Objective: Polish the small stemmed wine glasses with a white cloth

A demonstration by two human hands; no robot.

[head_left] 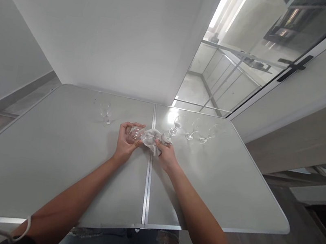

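Over the middle of the table, a clear wine glass [135, 134] lies sideways between my hands. My left hand [125, 143] is wrapped round its bowl, thumb toward me and fingers on the far side. At the glass's other end, my right hand [166, 154] grips a crumpled white cloth [155, 139] with the thumb pressed on top. The cloth covers part of the glass's stem and foot, so I cannot make out exactly where the fingers under it touch.
One stemmed glass [107, 118] stands at the back left of the pale folding table [79, 183]. Three more glasses stand in a row at the back right: one [174, 130], a second [190, 133] and a third [205, 139]. A metal seam [146, 193] crosses the tabletop. Behind rises a white wall [127, 34].
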